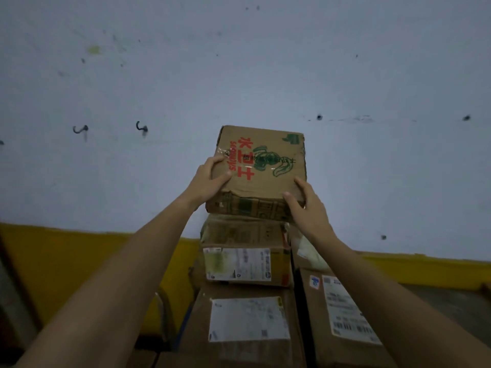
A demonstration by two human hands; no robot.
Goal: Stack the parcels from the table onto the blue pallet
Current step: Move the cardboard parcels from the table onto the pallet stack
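Dim, soft, bluish light; wide-angle bending at edges.

Dented cardboard parcel (261, 166) with red and green print, topmost on a stack of brown labelled parcels (245, 261)

You've got red "水卫士" on top box (261, 166), sideways, w/ a blurred red Latin word beside it. White labels (237, 264) on lower boxes (239, 229), incl. barcode label (350, 314) at right: unreadable.
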